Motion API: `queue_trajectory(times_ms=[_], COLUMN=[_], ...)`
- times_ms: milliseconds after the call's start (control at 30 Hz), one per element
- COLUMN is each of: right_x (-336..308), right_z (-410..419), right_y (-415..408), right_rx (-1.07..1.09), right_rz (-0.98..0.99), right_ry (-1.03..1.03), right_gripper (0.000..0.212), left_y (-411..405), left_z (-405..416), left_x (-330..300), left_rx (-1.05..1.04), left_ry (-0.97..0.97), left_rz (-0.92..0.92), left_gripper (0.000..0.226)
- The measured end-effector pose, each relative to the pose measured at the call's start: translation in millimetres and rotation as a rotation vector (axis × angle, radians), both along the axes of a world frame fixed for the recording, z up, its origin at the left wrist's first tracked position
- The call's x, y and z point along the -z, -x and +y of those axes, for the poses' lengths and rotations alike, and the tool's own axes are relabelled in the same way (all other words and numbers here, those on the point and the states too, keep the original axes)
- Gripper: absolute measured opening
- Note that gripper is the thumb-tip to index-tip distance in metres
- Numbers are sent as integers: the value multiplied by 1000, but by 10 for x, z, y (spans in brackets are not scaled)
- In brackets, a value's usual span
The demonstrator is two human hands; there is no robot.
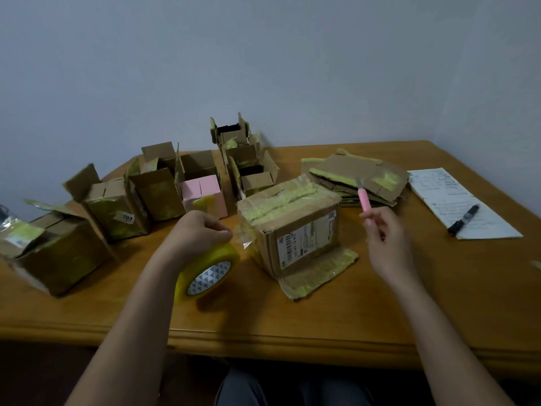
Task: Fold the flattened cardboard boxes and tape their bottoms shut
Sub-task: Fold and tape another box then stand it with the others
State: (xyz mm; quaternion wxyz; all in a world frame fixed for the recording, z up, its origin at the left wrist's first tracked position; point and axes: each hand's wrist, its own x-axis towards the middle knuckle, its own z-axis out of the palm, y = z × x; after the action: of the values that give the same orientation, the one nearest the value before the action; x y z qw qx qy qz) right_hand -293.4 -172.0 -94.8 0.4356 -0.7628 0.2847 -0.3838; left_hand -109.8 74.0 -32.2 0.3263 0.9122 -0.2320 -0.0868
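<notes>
Currently at the taping step on one box: folded cardboard box (pixel 295 230) standing bottom-up near the middle of the table (pixel 439 288), bottom seam covered in yellowish tape strips, one flap splayed flat toward the front edge. Left hand (pixel 196 232) wrapped over the tape roll (pixel 207 273), fingertips pinching the loose tape end just beside the box's left face. Right hand (pixel 386 238) pinching a pink utility knife (pixel 364 197), blade up, held above the table to the right of the box. Tape tail looks short and crumpled; whether already severed cannot be told. Next move, by judgement: bring blade to the tail or press it down onto the box wall, then set box aside.

Around: row of finished open-topped boxes (pixel 158 189) along the back-left edge; stack of flattened boxes (pixel 357 177) behind the knife toward the back edge, remaining work. Paper sheet (pixel 468 212) with black marker (pixel 464 219) at the right edge. Splayed flap may snag the roll
</notes>
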Motion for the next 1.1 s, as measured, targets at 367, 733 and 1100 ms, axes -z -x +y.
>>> queue_trajectory(times_ms=[367,733,1100], right_x=[-415,-353,-250], right_z=[803,1236,1199], right_y=[-357,-686,-761], right_rx=[-429,-477,-499], right_rz=[-170,-298,-136], right_ry=[150,248,435], right_gripper=[50,14,21], left_y=[-16,-81,-191], left_z=[25,88,155], left_x=[52,48,17], left_rx=[13,22,15], left_ry=[20,57,64], left_rz=[-27,29,118], left_gripper=[8,6,14])
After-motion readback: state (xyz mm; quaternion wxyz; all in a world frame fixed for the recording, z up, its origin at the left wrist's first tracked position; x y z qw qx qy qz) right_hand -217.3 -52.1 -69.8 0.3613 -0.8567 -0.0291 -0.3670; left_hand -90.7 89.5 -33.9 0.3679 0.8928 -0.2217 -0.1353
